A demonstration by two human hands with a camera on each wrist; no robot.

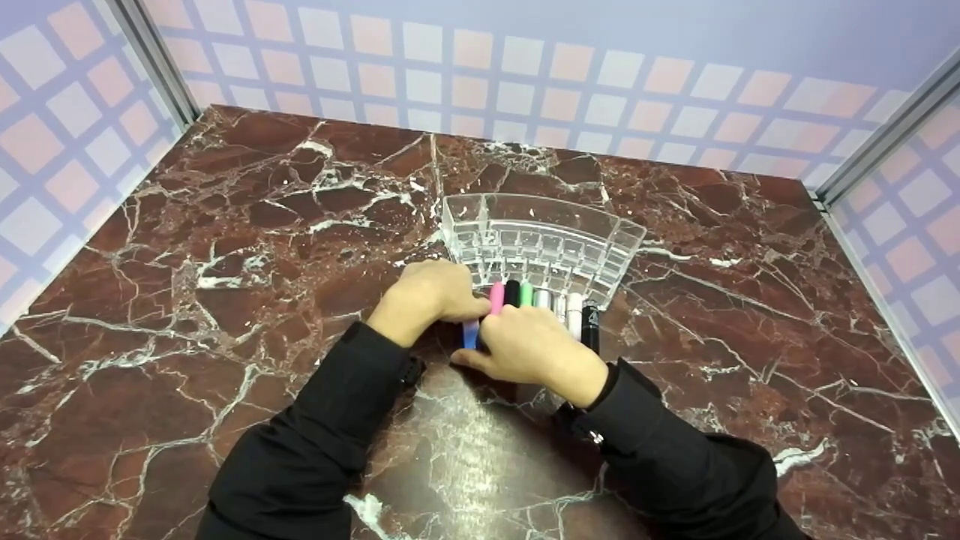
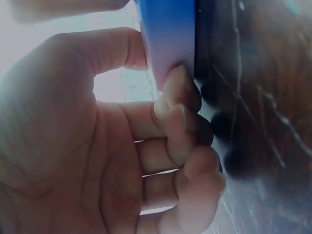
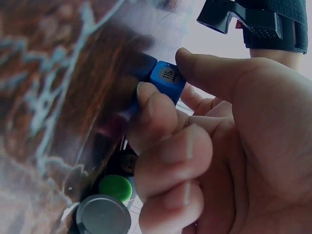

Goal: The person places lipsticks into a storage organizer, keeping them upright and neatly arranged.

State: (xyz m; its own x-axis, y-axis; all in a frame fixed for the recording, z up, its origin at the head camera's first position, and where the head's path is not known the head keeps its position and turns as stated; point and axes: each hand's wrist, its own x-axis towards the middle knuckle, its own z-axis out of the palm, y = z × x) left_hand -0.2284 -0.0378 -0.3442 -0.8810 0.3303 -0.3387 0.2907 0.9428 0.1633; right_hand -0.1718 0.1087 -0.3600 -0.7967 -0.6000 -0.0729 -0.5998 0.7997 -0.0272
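A blue square-ended tube (image 1: 469, 334) fading to pink lies low in front of a row of cosmetic tubes. My left hand (image 1: 435, 291) pinches its pink end between thumb and fingertips, as the left wrist view shows. At the other end, my right hand (image 1: 534, 346) holds the blue base, thumb on one side and index finger on the other; a round label (image 3: 168, 74) shows there. Beside the blue tube stand a pink tube (image 1: 497, 298), a black one (image 1: 511, 292) and a green one (image 1: 526, 293), partly hidden by the right hand.
Behind the hands sits a clear fan-shaped organizer (image 1: 547, 214) with many compartments. To the right, the row goes on with a silver tube (image 1: 543, 299), a white tube (image 1: 574, 315) and a black tube (image 1: 591, 327). Patterned panels (image 1: 472, 60) border the marbled table (image 1: 225, 315).
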